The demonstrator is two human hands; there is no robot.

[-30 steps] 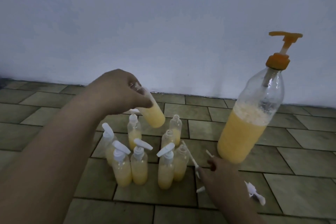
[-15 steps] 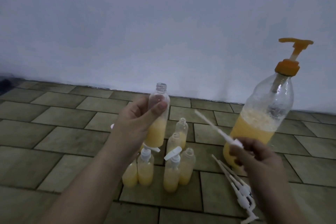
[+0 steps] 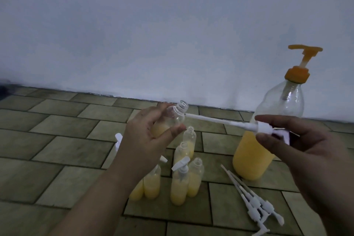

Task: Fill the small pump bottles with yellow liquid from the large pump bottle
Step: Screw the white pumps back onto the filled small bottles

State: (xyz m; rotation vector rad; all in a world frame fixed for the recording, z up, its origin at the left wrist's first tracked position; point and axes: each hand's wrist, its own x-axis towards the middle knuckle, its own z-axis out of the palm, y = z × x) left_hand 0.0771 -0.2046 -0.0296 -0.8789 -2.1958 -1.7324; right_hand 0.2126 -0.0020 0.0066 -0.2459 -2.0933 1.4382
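My left hand (image 3: 145, 138) grips a small open bottle (image 3: 173, 119), partly filled with yellow liquid and tilted with its neck toward the right. My right hand (image 3: 298, 151) pinches a white pump head (image 3: 262, 127); its long dip tube points left, and the tube's tip sits just beside the bottle's neck. The large pump bottle (image 3: 268, 140) with an orange pump stands behind my right hand, roughly half full of yellow liquid. Several small bottles (image 3: 180, 184) of yellow liquid stand on the floor below my hands, some capped with white pumps, some open.
A few loose white pump heads (image 3: 254, 201) with tubes lie on the tiled floor (image 3: 57, 149) to the right of the small bottles. A pale wall (image 3: 134, 34) rises close behind everything.
My left hand has tilted the small bottle's neck to the right. My right hand has brought the pump head across, so its tube tip now reaches the bottle's neck.
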